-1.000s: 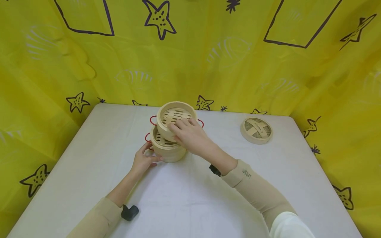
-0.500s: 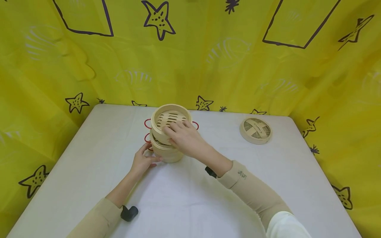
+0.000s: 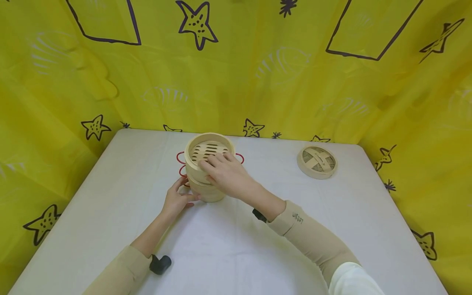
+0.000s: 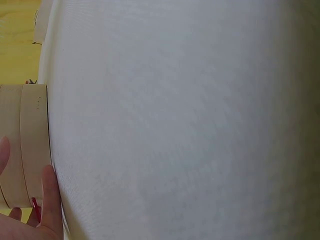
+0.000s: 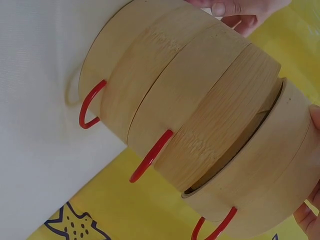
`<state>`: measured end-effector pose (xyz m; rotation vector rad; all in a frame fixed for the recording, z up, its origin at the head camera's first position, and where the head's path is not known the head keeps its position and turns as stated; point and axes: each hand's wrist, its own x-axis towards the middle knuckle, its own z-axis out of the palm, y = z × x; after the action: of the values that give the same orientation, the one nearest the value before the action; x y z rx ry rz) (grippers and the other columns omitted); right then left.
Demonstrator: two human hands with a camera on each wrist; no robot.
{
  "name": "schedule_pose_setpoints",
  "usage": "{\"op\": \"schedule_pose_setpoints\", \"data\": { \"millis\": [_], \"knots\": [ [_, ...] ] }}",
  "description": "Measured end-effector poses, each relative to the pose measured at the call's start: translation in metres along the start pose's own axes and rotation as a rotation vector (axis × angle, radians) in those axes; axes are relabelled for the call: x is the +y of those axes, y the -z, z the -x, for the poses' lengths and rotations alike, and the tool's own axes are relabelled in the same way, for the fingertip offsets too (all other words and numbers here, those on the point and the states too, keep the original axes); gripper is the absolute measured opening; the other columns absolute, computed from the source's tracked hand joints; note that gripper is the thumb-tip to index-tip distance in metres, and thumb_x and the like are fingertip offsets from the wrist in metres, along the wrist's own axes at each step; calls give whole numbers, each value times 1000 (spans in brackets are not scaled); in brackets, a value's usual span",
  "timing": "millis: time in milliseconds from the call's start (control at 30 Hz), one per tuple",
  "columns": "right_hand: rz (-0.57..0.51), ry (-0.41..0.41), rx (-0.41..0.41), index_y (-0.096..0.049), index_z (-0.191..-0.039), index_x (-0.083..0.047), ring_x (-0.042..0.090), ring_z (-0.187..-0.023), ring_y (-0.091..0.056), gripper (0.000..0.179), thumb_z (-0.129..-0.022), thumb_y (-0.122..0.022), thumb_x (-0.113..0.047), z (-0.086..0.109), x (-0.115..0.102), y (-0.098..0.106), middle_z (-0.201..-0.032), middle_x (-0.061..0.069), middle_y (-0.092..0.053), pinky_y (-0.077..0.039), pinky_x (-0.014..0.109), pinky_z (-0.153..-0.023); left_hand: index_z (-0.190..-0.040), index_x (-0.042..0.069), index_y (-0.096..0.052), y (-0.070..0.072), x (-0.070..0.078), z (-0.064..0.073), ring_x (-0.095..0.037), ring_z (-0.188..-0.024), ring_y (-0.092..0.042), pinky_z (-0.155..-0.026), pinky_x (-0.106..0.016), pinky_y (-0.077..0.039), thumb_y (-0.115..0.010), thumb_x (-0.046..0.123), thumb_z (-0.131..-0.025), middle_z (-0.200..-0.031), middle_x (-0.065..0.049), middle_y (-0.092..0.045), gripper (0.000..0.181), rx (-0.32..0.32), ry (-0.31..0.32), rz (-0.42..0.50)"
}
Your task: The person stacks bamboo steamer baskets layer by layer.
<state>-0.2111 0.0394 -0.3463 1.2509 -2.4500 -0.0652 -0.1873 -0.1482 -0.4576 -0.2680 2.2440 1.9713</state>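
A bamboo steamer tier [image 3: 194, 172] with a slatted base and red loop handles sits on top of a stack of similar tiers [image 3: 211, 194]. My right hand [image 3: 229, 175] grips its near right wall, fingers over the rim. The right wrist view shows this top tier [image 5: 272, 175] slightly askew, a dark gap between it and the middle tier [image 5: 200, 95]. Beneath is the bottom tier [image 5: 142, 60], standing on the table. My left hand [image 3: 178, 200] holds the stack low on its left side, thumb at the front. In the left wrist view its fingers lie near a red handle [image 4: 36, 209].
A round bamboo steamer lid [image 3: 317, 162] with crossed strips lies at the right of the white-covered table [image 3: 236, 246]. Yellow patterned curtains [image 3: 236, 73] enclose the table's back and sides.
My right hand has moved the top tier left and down, from offset at the back right to nearly lined up on the stack. The left hand has stayed in place.
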Motion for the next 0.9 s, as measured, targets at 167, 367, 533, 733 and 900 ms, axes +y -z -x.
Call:
{"op": "schedule_pose_setpoints", "data": {
  "millis": [167, 367, 533, 733, 900],
  "knots": [
    [-6, -1, 5, -50, -117, -16, 19, -95, -51, 35, -86, -62, -24, 0, -1, -1, -99, 1, -54, -38, 30, -83, -133, 12, -42, 0, 0, 0, -5, -68, -59, -60, -25, -53, -74, 0, -71, -129, -10, -39, 71, -1, -2, 1],
    [5, 1, 12, -51, -117, -16, 18, -96, -51, 35, -86, -63, -25, 0, -2, -1, -100, 1, -55, -38, 29, -82, -136, 12, -39, 0, 1, 1, -5, -69, -59, -61, -25, -53, -74, 1, -72, -130, -9, -37, 74, -4, 4, 6],
    [4, 8, 5, -51, -118, -16, 19, -97, -51, 35, -86, -63, -25, 0, -3, -1, -102, 2, -55, -39, 29, -82, -136, 13, -39, 0, 2, 1, -5, -70, -59, -62, -26, -53, -75, 2, -72, -131, -9, -36, 75, -3, 13, 6],
    [11, 2, 3, -51, -118, -16, 19, -98, -51, 35, -86, -63, -26, 0, -4, -1, -102, 2, -55, -39, 29, -82, -136, 13, -39, -1, 2, 1, -5, -69, -59, -62, -27, -53, -74, 1, -72, -132, -9, -37, 74, 0, 5, -1],
    [10, -7, -15, -51, -118, -17, 19, -99, -51, 35, -86, -62, -27, -1, -5, -2, -103, 1, -56, -38, 30, -82, -135, 13, -40, 0, 0, 0, -6, -68, -59, -62, -27, -53, -74, 2, -71, -131, -9, -37, 73, 0, 6, -3]
  ]
}}
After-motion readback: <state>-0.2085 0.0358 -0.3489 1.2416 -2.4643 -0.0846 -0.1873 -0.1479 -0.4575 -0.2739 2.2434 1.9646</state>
